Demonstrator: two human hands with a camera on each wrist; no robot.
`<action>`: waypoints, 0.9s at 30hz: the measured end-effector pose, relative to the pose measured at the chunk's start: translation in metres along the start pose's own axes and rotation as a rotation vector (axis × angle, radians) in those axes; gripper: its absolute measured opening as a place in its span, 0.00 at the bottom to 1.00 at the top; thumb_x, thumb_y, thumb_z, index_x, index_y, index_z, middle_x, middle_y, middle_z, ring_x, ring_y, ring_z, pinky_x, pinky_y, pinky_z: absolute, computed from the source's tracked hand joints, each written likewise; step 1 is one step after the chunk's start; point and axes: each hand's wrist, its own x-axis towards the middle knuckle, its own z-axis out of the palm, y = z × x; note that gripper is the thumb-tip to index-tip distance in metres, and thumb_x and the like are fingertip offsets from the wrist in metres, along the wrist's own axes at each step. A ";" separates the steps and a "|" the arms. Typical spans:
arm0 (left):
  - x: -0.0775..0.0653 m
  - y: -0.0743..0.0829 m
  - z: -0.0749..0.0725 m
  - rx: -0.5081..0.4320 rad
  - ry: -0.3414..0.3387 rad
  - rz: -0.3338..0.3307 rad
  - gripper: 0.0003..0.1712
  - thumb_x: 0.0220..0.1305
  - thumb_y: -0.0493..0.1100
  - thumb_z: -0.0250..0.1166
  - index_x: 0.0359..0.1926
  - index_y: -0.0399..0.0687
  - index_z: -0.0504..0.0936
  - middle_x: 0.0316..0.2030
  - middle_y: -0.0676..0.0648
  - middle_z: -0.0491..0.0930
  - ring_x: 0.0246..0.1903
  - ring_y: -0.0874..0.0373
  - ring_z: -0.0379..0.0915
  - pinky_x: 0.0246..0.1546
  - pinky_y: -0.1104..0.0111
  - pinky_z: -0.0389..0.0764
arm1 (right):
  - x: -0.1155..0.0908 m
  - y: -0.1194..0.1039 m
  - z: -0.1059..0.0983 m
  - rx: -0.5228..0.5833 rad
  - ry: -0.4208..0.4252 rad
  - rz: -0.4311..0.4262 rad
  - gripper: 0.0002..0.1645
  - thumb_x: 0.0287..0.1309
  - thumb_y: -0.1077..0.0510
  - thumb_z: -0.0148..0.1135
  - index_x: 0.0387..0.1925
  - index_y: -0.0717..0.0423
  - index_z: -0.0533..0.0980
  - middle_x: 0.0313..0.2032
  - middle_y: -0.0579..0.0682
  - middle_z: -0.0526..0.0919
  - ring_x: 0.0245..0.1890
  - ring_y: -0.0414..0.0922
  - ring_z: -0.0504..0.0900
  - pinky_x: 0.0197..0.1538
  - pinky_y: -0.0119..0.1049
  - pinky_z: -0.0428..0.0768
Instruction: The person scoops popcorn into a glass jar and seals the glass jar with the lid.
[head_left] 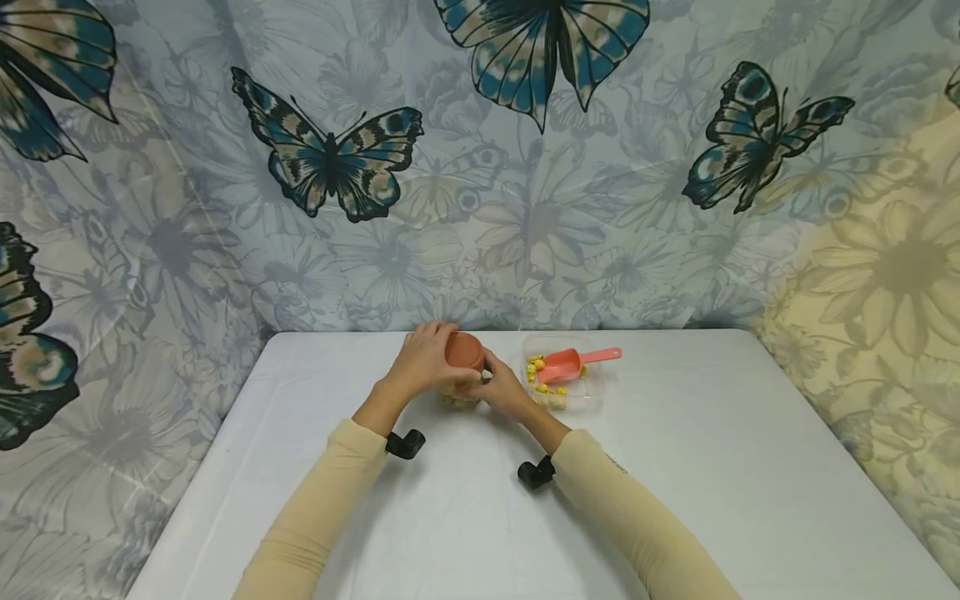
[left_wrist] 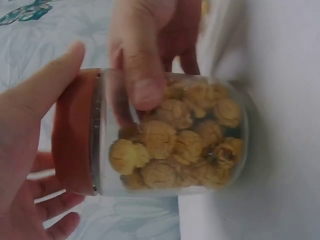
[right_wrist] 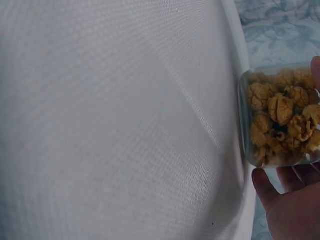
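Note:
A clear jar [left_wrist: 112, 172] with caramel-coloured popcorn [left_wrist: 187, 147] in it stands upright on the white table [head_left: 465, 525]. On its top sits an orange-brown lid [head_left: 464, 350]. My left hand [head_left: 427, 358] grips the lid, thumb on one side and fingers spread round the other. With my right hand [head_left: 504, 389] I hold the jar's body from the right, the thumb pressed on the glass in the left wrist view. The right wrist view shows the lower part of the jar between thumb and fingers. The lid's threads are hidden.
Just right of the jar, a clear plastic container [head_left: 591, 398] holds yellow pieces [head_left: 536, 367] and a coral-red scoop [head_left: 562, 365], whose handle sticks out over the right rim. A butterfly-printed curtain [head_left: 525, 275] hangs behind the table's back edge.

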 end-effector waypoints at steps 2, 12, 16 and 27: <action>-0.001 0.000 0.001 0.027 0.040 -0.017 0.51 0.46 0.70 0.72 0.63 0.43 0.71 0.56 0.40 0.74 0.53 0.44 0.70 0.53 0.50 0.74 | 0.001 0.000 0.000 0.000 0.006 -0.010 0.50 0.51 0.57 0.74 0.72 0.44 0.59 0.65 0.48 0.71 0.66 0.48 0.69 0.67 0.52 0.70; -0.005 -0.015 0.001 -0.296 -0.063 0.002 0.46 0.51 0.52 0.71 0.70 0.49 0.64 0.63 0.43 0.70 0.57 0.47 0.68 0.53 0.51 0.79 | 0.002 0.003 0.002 -0.025 0.015 -0.008 0.52 0.49 0.52 0.76 0.73 0.43 0.59 0.65 0.49 0.72 0.68 0.48 0.68 0.69 0.54 0.67; -0.008 -0.006 0.002 -0.222 0.014 -0.026 0.48 0.51 0.58 0.73 0.69 0.46 0.65 0.61 0.41 0.72 0.57 0.44 0.70 0.53 0.51 0.79 | 0.003 0.005 0.002 -0.030 0.026 -0.016 0.51 0.50 0.54 0.75 0.73 0.43 0.59 0.66 0.50 0.72 0.68 0.50 0.68 0.69 0.54 0.69; -0.011 0.002 0.012 -0.193 0.146 -0.075 0.50 0.48 0.58 0.76 0.68 0.44 0.65 0.58 0.41 0.77 0.53 0.43 0.73 0.49 0.52 0.81 | 0.003 0.006 0.001 -0.038 0.022 -0.034 0.51 0.51 0.55 0.74 0.73 0.45 0.59 0.65 0.52 0.73 0.66 0.50 0.70 0.66 0.52 0.72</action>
